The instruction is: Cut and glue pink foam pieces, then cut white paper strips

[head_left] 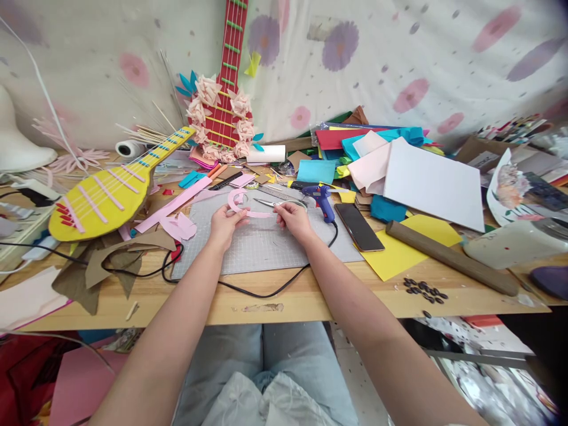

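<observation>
My left hand is closed on a curled pink paper strip above the grey cutting mat. The strip bends into an open loop, and its straight tail reaches toward my right fingertips. My right hand is closed around a pair of scissors, whose blades point left, close above the strip's tail. Part of a scissor handle shows behind the knuckles. Whether my right fingertips also touch the tail is hard to see. Just right of that hand stands a blue glue gun.
A black phone and brown tube lie to the right, with small dark beads near the edge. On the left rests a yellow paper lute. A red flower-trimmed instrument stands behind. The glue gun's black cable crosses the front.
</observation>
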`<action>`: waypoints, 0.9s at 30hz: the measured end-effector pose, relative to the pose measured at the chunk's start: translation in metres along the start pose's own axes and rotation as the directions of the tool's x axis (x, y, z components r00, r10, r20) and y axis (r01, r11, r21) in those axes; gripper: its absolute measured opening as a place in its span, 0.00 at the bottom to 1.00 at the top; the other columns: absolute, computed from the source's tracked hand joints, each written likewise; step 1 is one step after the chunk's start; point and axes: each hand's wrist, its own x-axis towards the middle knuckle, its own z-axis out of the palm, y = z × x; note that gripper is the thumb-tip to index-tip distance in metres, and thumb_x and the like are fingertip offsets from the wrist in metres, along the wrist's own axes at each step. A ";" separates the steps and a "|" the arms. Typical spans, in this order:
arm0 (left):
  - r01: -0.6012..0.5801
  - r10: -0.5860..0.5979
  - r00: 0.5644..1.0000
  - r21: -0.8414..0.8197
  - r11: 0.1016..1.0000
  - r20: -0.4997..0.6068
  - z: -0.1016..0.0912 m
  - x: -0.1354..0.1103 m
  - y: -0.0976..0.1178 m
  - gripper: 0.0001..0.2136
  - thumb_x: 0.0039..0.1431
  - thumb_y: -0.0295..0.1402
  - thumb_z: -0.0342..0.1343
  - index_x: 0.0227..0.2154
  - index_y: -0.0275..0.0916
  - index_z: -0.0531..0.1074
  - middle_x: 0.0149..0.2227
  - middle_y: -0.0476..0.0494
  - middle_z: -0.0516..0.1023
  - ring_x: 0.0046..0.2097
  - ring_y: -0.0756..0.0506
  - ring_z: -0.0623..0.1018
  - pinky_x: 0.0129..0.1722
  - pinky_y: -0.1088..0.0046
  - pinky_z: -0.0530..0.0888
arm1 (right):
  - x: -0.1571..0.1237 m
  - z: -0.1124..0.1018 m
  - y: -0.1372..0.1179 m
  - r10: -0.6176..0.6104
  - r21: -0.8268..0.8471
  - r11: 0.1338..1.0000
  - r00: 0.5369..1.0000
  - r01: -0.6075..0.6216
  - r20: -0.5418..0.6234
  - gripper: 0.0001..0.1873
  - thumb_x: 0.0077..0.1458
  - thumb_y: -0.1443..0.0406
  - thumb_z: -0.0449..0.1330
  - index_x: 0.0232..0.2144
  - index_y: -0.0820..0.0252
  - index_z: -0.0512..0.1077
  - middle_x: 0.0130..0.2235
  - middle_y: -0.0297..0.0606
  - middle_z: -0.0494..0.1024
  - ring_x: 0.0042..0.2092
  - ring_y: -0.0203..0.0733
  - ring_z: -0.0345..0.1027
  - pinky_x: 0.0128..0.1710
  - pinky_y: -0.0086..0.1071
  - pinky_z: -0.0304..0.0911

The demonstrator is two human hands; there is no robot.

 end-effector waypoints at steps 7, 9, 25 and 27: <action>0.015 -0.015 1.000 0.039 0.999 0.001 -0.001 0.001 -0.001 0.13 0.44 0.20 0.59 0.36 0.33 0.68 0.30 0.44 0.78 0.30 0.51 0.77 0.26 0.79 0.74 | -0.002 -0.004 -0.004 -0.132 -0.137 0.984 0.981 0.113 -0.139 0.22 0.52 0.49 0.49 0.17 0.58 0.59 0.12 0.28 0.58 0.16 0.30 0.52 0.20 0.27 0.52; 0.002 -0.003 1.000 0.046 0.999 0.023 0.000 0.001 -0.002 0.14 0.44 0.22 0.60 0.37 0.33 0.69 0.31 0.44 0.78 0.31 0.51 0.77 0.28 0.77 0.75 | -0.002 -0.004 -0.004 -0.211 -0.160 0.969 0.964 0.186 -0.159 0.18 0.51 0.52 0.52 0.21 0.58 0.61 0.17 0.29 0.63 0.21 0.31 0.57 0.24 0.27 0.55; -0.049 0.046 0.952 0.005 0.999 0.303 -0.006 0.000 0.000 0.39 0.37 0.23 0.64 0.56 0.46 0.58 0.47 0.41 0.74 0.48 0.44 0.74 0.41 0.70 0.74 | -0.002 -0.001 -0.003 -0.081 0.326 0.944 0.994 0.052 0.075 0.28 0.35 0.61 0.65 0.40 0.56 0.60 0.31 0.32 0.76 0.34 0.34 0.68 0.31 0.28 0.63; 0.007 0.003 0.972 -0.041 0.999 0.236 -0.006 0.000 0.003 0.39 0.40 0.25 0.63 0.57 0.49 0.55 0.52 0.41 0.70 0.46 0.44 0.75 0.39 0.68 0.74 | -0.001 -0.001 -0.003 -0.098 0.332 0.941 0.992 0.066 0.079 0.28 0.35 0.61 0.65 0.40 0.56 0.60 0.31 0.31 0.75 0.33 0.34 0.68 0.32 0.29 0.64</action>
